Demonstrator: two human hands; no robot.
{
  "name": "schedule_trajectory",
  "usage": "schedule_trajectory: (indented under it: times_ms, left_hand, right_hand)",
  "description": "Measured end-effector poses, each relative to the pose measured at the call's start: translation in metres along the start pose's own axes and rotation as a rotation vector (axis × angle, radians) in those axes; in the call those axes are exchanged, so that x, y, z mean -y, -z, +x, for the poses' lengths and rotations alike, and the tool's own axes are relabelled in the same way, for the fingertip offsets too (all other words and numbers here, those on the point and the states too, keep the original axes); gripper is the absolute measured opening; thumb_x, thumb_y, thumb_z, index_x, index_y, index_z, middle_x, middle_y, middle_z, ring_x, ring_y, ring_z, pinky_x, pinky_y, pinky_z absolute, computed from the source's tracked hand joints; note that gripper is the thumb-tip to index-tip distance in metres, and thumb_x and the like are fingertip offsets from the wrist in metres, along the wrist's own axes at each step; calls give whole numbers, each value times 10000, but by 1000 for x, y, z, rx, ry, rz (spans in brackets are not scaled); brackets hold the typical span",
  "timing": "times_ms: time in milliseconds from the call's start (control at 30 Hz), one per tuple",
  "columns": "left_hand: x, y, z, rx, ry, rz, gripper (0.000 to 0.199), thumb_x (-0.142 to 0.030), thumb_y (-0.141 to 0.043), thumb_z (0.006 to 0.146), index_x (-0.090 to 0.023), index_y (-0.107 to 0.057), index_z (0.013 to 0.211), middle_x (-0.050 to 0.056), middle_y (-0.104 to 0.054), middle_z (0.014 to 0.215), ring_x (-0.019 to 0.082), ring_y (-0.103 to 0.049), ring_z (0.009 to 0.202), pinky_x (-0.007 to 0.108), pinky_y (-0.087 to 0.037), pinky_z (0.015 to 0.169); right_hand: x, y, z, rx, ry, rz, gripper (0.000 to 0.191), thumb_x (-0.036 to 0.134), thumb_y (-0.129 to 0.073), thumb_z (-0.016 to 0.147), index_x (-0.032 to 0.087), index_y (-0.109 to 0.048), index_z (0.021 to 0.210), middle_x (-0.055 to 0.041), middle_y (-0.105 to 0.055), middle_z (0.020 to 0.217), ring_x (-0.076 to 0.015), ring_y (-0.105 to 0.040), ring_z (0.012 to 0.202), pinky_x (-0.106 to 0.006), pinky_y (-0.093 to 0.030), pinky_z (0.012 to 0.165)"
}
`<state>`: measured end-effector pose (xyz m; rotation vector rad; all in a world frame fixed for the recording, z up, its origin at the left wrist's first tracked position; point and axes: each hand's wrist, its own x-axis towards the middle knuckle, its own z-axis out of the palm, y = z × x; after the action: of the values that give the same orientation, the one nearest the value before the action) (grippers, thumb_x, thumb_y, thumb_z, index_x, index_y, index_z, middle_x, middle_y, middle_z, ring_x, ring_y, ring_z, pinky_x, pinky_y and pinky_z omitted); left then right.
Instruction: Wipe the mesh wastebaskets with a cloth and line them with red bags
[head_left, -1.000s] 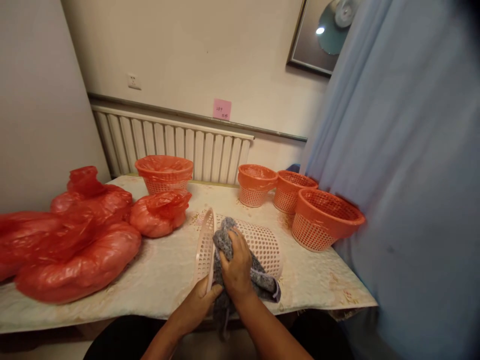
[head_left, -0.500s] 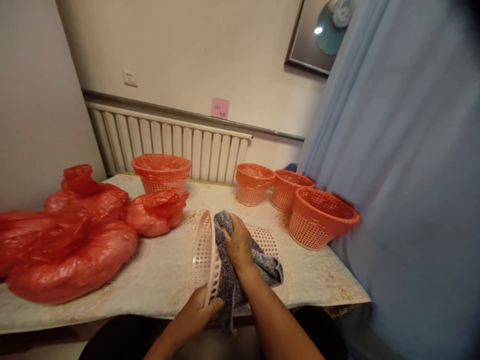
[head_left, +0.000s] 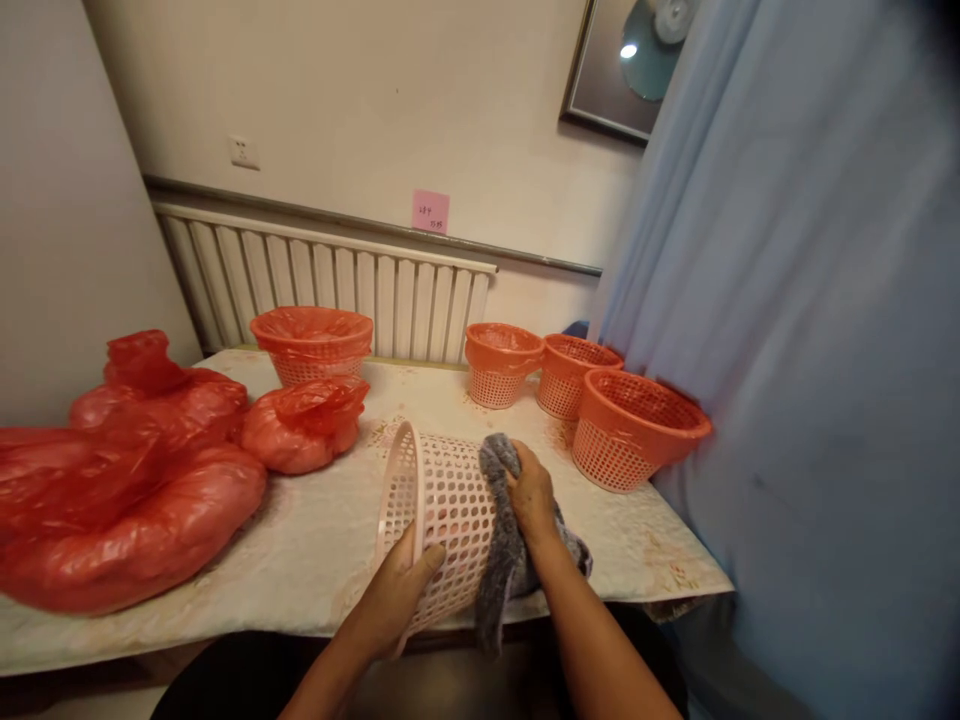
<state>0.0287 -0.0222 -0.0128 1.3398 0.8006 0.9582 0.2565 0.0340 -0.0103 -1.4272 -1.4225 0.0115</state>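
Note:
A pale pink perforated basket (head_left: 454, 505) lies on its side near the table's front edge, its mouth facing left. My left hand (head_left: 394, 595) grips its rim, with the thumb on the outer wall and the other fingers hidden inside. My right hand (head_left: 534, 500) is closed on a grey cloth (head_left: 501, 560), pressed against the basket's base end. Part of the cloth hangs down over the table's front edge.
Bulging red plastic bags (head_left: 150, 520) fill the table's left. A basket lined with red plastic (head_left: 315, 345) stands at the back left; three similar baskets (head_left: 615, 455) stand at the right, beside a blue curtain (head_left: 787, 350). Behind is a radiator (head_left: 330, 275).
My right hand has moved right with the cloth, from near the basket's rim to its base end, uncovering the side wall. The view has shifted slightly.

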Motion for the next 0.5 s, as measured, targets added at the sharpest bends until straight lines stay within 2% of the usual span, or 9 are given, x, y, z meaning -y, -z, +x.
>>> schedule_trajectory:
  times_ms: [67, 133, 233, 367, 500]
  left_hand:
    - [1, 2, 1, -3, -17, 38, 532, -408, -551, 854, -145, -516, 1315, 107, -624, 1309, 298, -539, 1241, 446, -392, 1082]
    - [0, 4, 3, 4, -20, 53, 531, -394, -534, 861, -137, -504, 1324, 105, -620, 1314, 293, -531, 1248, 439, -384, 1086]
    - [-1, 8, 6, 44, -26, 92, 523, -356, -536, 856, -113, -513, 1319, 113, -626, 1303, 297, -550, 1215, 441, -373, 1089]
    - [2, 15, 11, 116, -17, 103, 513, -315, -528, 867, -104, -507, 1335, 115, -626, 1302, 295, -574, 1177, 442, -388, 1073]
    - [4, 18, 14, 200, -64, 29, 544, -336, -542, 880, -132, -472, 1379, 98, -592, 1353, 280, -535, 1239, 425, -353, 1110]
  right_hand:
    - [-22, 16, 3, -6, -102, -59, 410, 299, -537, 806, 197, -613, 1196, -92, -683, 1129, -250, -632, 1017, -411, -478, 921]
    - [-39, 28, 1, -64, -195, -117, 435, 337, -514, 816, 178, -599, 1212, -107, -681, 1135, -258, -634, 1016, -412, -481, 907]
    - [-46, 31, -12, -205, -262, -175, 474, 354, -491, 830, 143, -575, 1247, -152, -650, 1200, -282, -612, 1080, -438, -461, 944]
    - [-23, 9, -46, -287, -202, -196, 499, 342, -491, 849, 90, -545, 1276, -205, -592, 1274, -314, -556, 1181, -494, -423, 1009]
    - [27, -18, -76, -188, 42, -122, 463, 228, -515, 842, 143, -516, 1297, -157, -527, 1368, -269, -468, 1291, -490, -380, 1079]
